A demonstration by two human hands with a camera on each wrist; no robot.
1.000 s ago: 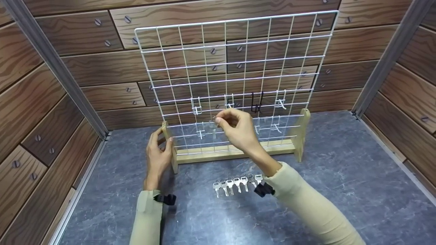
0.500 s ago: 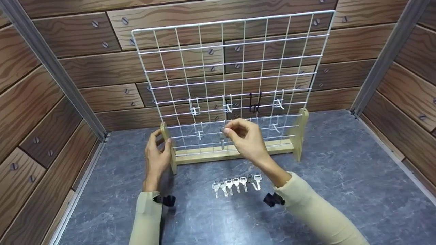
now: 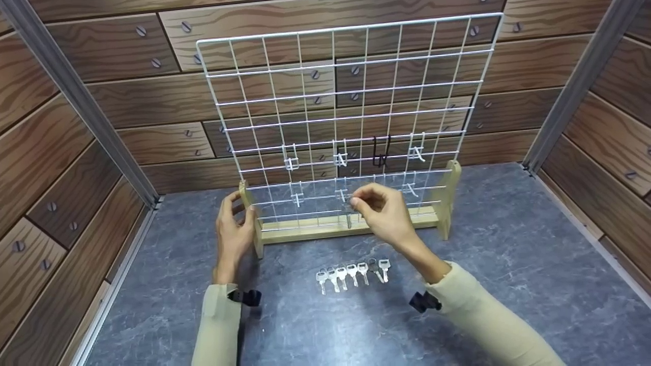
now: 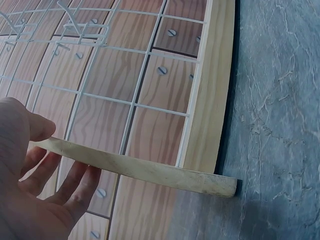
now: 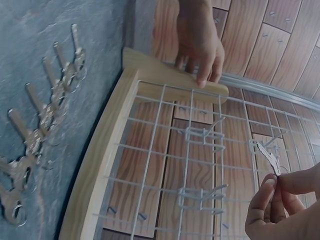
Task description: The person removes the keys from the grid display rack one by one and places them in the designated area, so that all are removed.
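My left hand [image 3: 235, 236] grips the left wooden upright [image 4: 150, 169] of a stand, thumb on one side and fingers on the other. The stand holds a white wire grid [image 3: 333, 30] upright. Between thumb and fingertips my right hand [image 3: 384, 213] pinches a silver key [image 5: 269, 157], its blade pointing down in the head view. The key is in front of the grid, near a white hook [image 3: 342, 194] in the lower row; whether they touch I cannot tell. Loose keys [image 3: 352, 272] lie in a row on the grey surface in front of the stand.
More white hooks [image 3: 416, 153] and a black hook [image 3: 379, 160] hang on the grid's lower half. A wooden crossbar [image 3: 305, 233] joins the stand's uprights. Wood-patterned walls [image 3: 127, 91] with metal corner rails enclose the surface at the back and sides.
My right hand has moved right and down along the grid with the key, uncovering the upper-row hook and then the lower middle hook. The left hand keeps its place on the upright.
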